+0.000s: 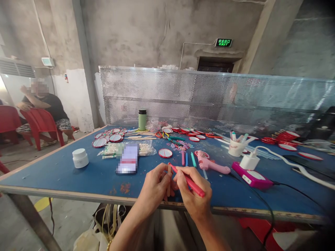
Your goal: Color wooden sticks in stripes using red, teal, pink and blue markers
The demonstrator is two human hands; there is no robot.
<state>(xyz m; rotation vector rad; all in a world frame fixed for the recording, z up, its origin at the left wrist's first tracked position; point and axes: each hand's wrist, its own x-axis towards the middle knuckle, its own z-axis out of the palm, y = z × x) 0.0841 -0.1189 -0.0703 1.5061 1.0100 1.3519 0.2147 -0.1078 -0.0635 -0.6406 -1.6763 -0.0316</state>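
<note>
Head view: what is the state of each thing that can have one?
left hand, shut on wooden stick, held upright.
right hand, shut on red marker, tip at the stick.
green flask, upright, lid on.
white jar, upright, lid on.
glue gun, lying on its side.
white cup, upright, pens inside.
exit sign, lit.

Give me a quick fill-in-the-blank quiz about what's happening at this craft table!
The right hand holds a ____ pen.
The left hand pinches a stick made of ____.
The glue gun lying on the blue table is ____.
Missing words: red, wood, pink.
</note>
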